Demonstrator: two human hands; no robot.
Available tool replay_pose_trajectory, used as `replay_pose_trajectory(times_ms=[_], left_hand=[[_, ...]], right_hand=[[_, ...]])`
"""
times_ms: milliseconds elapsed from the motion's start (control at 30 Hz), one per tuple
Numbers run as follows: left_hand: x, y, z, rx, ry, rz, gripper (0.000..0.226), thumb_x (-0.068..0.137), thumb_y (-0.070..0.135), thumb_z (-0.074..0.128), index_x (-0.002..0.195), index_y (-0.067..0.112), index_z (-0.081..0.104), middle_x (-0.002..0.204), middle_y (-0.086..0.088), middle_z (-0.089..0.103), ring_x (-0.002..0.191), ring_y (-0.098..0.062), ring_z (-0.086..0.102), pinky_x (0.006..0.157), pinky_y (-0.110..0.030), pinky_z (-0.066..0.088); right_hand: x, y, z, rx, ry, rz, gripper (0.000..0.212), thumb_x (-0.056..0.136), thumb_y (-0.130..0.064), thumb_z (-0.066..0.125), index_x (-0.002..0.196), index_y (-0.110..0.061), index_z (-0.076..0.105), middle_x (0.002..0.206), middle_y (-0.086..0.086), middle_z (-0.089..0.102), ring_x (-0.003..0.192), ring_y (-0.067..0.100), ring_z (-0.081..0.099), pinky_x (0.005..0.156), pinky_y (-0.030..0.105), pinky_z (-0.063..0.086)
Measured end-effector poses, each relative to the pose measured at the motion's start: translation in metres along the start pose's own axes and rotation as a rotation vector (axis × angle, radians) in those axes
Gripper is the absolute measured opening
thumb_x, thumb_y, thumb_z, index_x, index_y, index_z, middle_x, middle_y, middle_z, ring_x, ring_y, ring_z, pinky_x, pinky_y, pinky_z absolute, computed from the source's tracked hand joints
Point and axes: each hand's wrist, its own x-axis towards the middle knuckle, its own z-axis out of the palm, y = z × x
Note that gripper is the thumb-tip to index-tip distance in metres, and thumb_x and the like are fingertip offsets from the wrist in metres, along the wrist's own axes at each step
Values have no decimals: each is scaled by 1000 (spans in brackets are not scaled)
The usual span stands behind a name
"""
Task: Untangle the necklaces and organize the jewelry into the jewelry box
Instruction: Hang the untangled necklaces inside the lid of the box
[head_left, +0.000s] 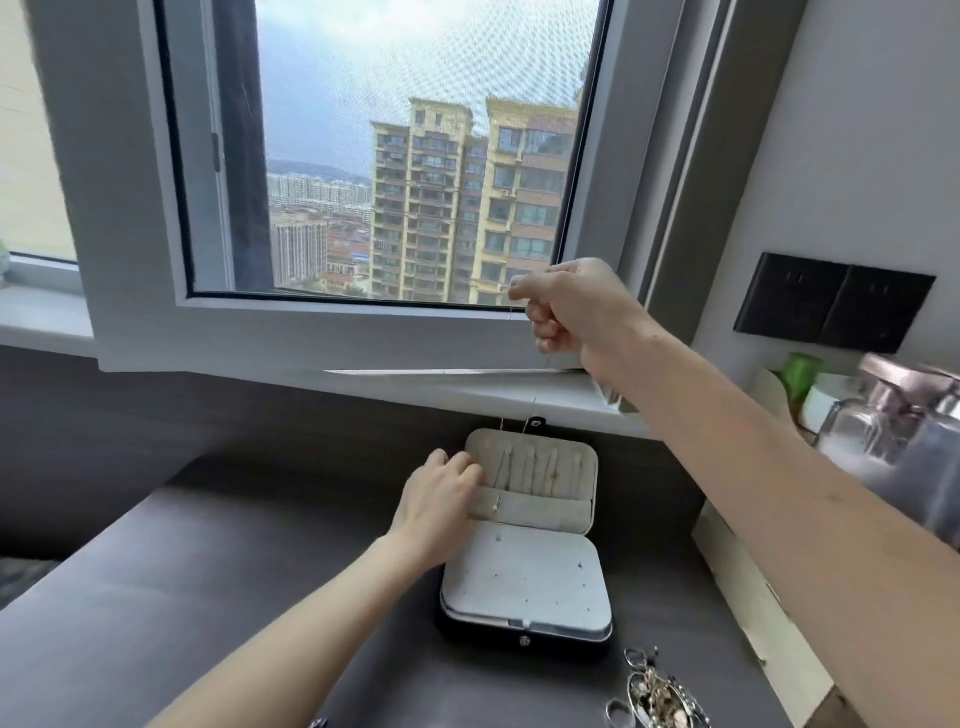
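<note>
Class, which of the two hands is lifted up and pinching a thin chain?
The right hand, raised before the window, pinches the chain; the left hand rests low on the open jewelry box.

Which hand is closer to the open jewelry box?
Left. The left hand touches the left edge of the jewelry box; the right hand is raised above it, pinching a thin chain.

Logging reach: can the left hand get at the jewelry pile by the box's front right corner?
Probably yes: the left hand touches the jewelry box lid edge, and only the low open box lies between it and the jewelry pile.
</note>
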Motion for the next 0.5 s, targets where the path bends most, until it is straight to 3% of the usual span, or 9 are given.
replay_pose_trajectory(times_ms=[33,100,167,400,500], left_hand=[[1,3,3,-31,7,-9,37,40,4,75,72,16,59,76,6,57,60,-17,47,42,-24,34],[4,8,9,-114,26,-37,30,63,-5,58,89,10,55,96,0,51,78,-22,47,59,-27,40],[8,10,15,-158,42,-70,28,75,-6,44,98,10,47,108,-2,42,93,-22,41,74,-26,34],[6,8,28,-399,184,-108,26,65,-13,40,72,12,37,84,0,38,77,-19,36,65,-24,26],[3,6,34,-416,210,-89,26,61,-14,41,69,10,40,80,-1,41,73,-20,38,63,-28,33]], right_hand=[[5,2,-1,1,-5,-5,10,89,-7,58,95,0,62,48,-2,43,37,7,37,43,22,38],[15,5,-1,-2,-16,-15,5,90,-8,57,91,-4,60,52,-1,45,39,8,39,44,23,40],[24,10,-2,0,-17,-31,5,90,-7,56,87,-6,59,54,-1,47,40,8,41,45,24,41],[51,30,2,15,14,-39,8,93,-8,53,86,-7,57,57,1,53,45,11,48,48,25,46],[56,40,7,29,10,-24,9,93,-7,52,85,-7,56,60,3,54,48,12,50,49,25,47]])
